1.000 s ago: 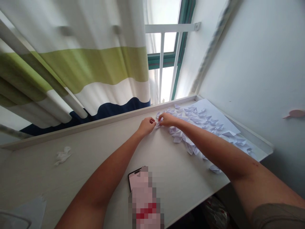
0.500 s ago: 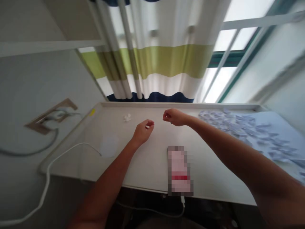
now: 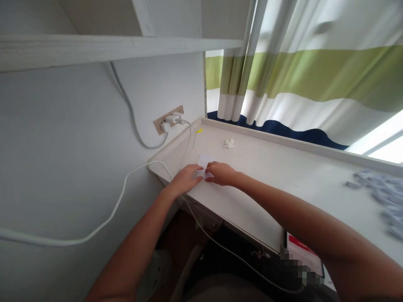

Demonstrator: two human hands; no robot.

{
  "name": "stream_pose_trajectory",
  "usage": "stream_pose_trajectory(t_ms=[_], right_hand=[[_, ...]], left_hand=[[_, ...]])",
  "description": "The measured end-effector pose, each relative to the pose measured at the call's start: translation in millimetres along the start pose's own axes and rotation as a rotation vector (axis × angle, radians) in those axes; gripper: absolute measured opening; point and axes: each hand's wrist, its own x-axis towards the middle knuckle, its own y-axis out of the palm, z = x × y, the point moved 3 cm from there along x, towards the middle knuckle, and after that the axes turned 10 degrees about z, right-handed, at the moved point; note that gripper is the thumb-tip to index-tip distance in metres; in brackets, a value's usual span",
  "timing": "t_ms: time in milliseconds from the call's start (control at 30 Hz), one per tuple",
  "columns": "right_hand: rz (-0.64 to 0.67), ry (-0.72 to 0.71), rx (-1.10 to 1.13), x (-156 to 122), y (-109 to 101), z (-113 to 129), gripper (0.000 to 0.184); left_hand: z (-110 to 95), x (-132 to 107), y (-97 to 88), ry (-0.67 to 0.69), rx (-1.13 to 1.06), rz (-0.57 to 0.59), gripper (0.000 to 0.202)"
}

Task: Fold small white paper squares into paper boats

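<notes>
At the left end of the white desk, both my hands meet over a small white sheet of paper (image 3: pixel 204 160). My left hand (image 3: pixel 186 179) has its thumb and fingers closed at the paper's left side. From the right, my right hand (image 3: pixel 219 173) reaches across with its fingers bent down and gripping the sheet. The hands nearly touch, and they cover the near part of the paper. Whether one sheet or several lie there, I cannot tell.
Crumpled white bits (image 3: pixel 229 143) and a yellow scrap (image 3: pixel 199 131) lie farther back. A white cable (image 3: pixel 126 178) runs past the left desk edge, below a wall socket (image 3: pixel 168 119). Many folded paper pieces (image 3: pixel 382 195) lie at right. A phone (image 3: pixel 304 251) is partly under my right forearm.
My view has turned left. Both hands have moved from above the middle of the desk to the paper at the left and closed on it.
</notes>
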Motion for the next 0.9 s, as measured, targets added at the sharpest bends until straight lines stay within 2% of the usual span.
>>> stream_pose_trajectory(t_ms=[67, 200, 267, 467, 600, 900], right_hand=[[0.002, 0.017, -0.012, -4, 1, 0, 0.025], [0.000, 0.062, -0.031, -11, -3, -4, 0.031], [-0.002, 0.073, -0.043, -12, -6, -6, 0.034], [0.002, 0.049, -0.084, -12, -6, -8, 0.027], [-0.006, -0.011, -0.103, -11, 0, -3, 0.028], [-0.038, -0.017, -0.044, -11, 4, -8, 0.023]], left_hand=[[0, 3, 5.1, 0.056, 0.011, 0.022, 0.036], [-4, 15, 8.2, 0.121, 0.053, 0.030, 0.039], [-4, 19, 6.0, 0.093, 0.079, 0.020, 0.039], [-5, 17, 2.2, 0.035, 0.152, 0.010, 0.036], [-7, 11, 7.0, 0.030, 0.173, 0.026, 0.040], [0, 11, 6.8, -0.017, 0.216, 0.076, 0.051]])
